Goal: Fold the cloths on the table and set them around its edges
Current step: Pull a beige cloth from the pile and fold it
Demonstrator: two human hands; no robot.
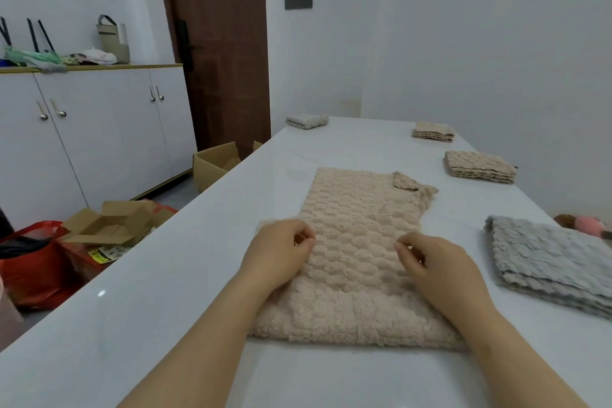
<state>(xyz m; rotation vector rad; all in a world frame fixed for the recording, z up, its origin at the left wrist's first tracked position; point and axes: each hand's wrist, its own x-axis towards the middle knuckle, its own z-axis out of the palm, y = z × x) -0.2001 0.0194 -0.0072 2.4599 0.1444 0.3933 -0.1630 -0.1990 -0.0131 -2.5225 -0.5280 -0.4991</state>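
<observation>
A beige textured cloth (361, 228) lies lengthwise on the middle of the white table (165, 291), folded into a long strip, with one small corner turned over at its far right. My left hand (281, 252) rests on the cloth's left edge with fingers curled, pinching the fabric. My right hand (437, 272) sits on the cloth's right side, fingers curled and pinching it too. Folded cloths lie along the table edges: a grey one (553, 265) at near right, two beige ones (480, 166) (433, 132) further along the right, and a pale one (307, 120) at the far left corner.
Open cardboard boxes (109, 225) (217, 161) and a red bag (36, 262) stand on the floor left of the table. White cabinets (92, 129) and a brown door (218, 53) are behind. A pink object (589, 225) lies at the table's right edge.
</observation>
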